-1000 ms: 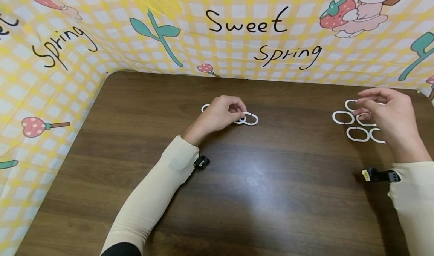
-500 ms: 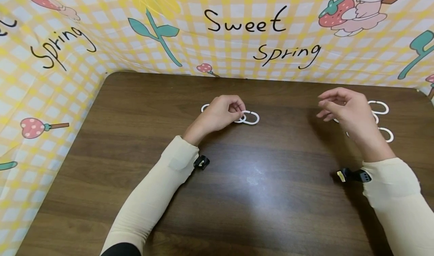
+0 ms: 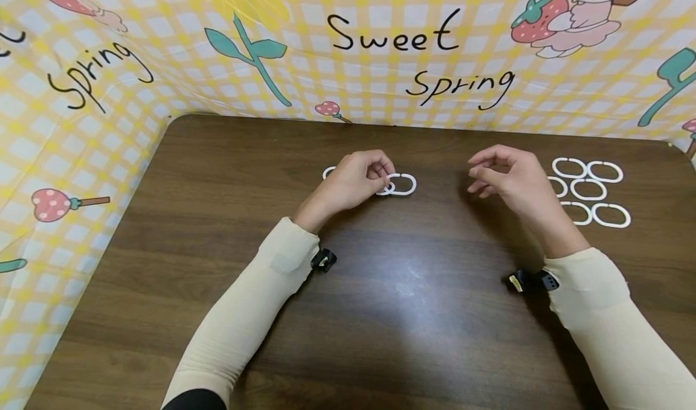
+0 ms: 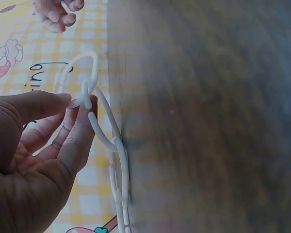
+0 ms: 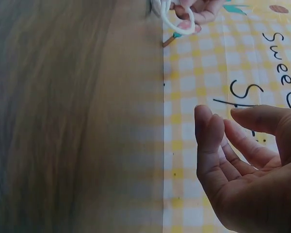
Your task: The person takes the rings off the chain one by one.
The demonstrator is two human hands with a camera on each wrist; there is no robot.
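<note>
My left hand point(image 3: 359, 177) pinches a white plastic chain link between thumb and fingers, at the end of a short chain point(image 4: 119, 170). In the left wrist view several links hang joined below the fingertips, and an oval end link point(image 3: 404, 184) sticks out to the right of the hand. Part of the chain lies hidden behind the hand in the head view. My right hand point(image 3: 511, 177) is over the table between the chain and the loose links; its fingers are bent loosely with a gap to the thumb, and nothing shows between them in the right wrist view point(image 5: 247, 165).
Several loose white oval links point(image 3: 588, 189) lie in rows on the right of the brown wooden table point(image 3: 435, 313). A yellow checked cloth point(image 3: 370, 96) stands along the back and left edges of the table. Each wrist wears a small black camera.
My right hand has moved left from above the loose links toward the left hand, uncovering most of them. The left hand stays put, with its end link raised slightly.
</note>
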